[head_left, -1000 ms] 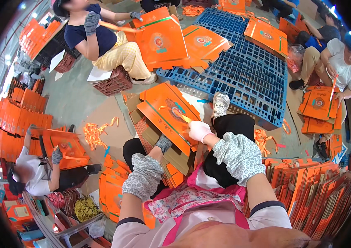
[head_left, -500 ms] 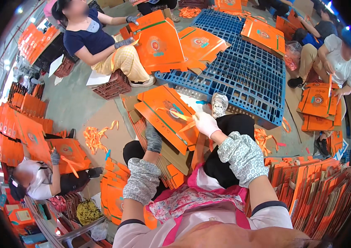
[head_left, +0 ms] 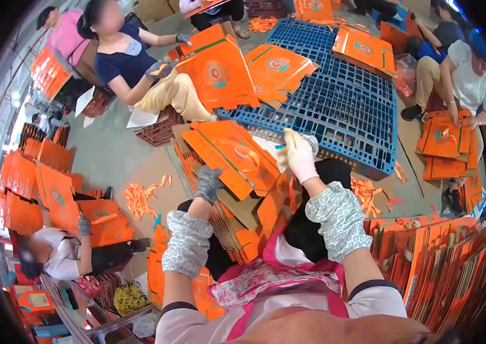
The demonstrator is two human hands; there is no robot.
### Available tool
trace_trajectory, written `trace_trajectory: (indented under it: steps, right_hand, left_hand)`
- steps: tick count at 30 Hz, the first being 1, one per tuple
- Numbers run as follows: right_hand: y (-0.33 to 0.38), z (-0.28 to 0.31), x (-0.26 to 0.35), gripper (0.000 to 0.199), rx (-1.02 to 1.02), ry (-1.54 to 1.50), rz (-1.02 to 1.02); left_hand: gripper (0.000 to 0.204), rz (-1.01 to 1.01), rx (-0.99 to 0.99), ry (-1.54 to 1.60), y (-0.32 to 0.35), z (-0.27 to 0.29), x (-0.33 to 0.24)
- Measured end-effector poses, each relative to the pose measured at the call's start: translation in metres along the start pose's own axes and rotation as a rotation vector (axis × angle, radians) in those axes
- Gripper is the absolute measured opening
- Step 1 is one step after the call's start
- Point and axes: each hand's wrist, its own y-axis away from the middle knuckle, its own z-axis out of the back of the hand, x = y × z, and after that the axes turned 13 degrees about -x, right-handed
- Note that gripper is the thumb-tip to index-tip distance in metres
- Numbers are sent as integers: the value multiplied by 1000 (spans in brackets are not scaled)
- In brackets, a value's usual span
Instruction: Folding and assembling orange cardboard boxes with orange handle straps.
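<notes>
A flat orange printed carton (head_left: 220, 150) with a green stripe lies tilted over my lap, on top of a stack of folded cardboard (head_left: 234, 232). My left hand (head_left: 208, 184), in a grey glove, is closed on the carton's near-left edge. An orange ribbon (head_left: 251, 160) hangs in a loop on the carton's face. My right hand (head_left: 300, 156), in a white glove, is raised just right of the carton, apart from it. Its fingers stretch away from me, and I see nothing held in them.
A blue plastic pallet (head_left: 340, 114) lies ahead, with orange cartons on it. Loose ribbons (head_left: 142, 198) lie on the floor to the left and more ribbons (head_left: 366, 195) to the right. Upright cartons (head_left: 438, 269) are packed at my right. Co-workers sit around with cartons.
My right hand has let go of the ribbon and moved right and away from me. The ribbon now hangs loose on the carton. My left hand has shifted slightly up the carton's edge.
</notes>
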Motion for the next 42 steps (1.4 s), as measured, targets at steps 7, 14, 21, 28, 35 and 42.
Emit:
trace_trajectory:
  steps: [7,14,21,28,35,42]
  right_hand:
    - [-20,25,3,25,-414,108,559]
    - [-32,68,2,29,-646,-344,278]
    - [-21,73,14,25,-706,-626,118]
    - [-42,70,-11,21,-672,-421,112]
    - [-21,55,8,18,-340,-503,-27]
    - [-14,55,5,24,-160,-385,-50]
  left_hand:
    - [22,-918,-130,-575,45,-13,-122]
    - [24,-1545,-217,-826,69,-67,-160]
    - [45,-1882,175,-1270,24,-43,-137]
    - [42,-1675,410,-1471,8,-10,-84]
    - [42,-1282,558,-1963,-2,41,-52]
    - [61,-666,635,-1713,8,19,-61]
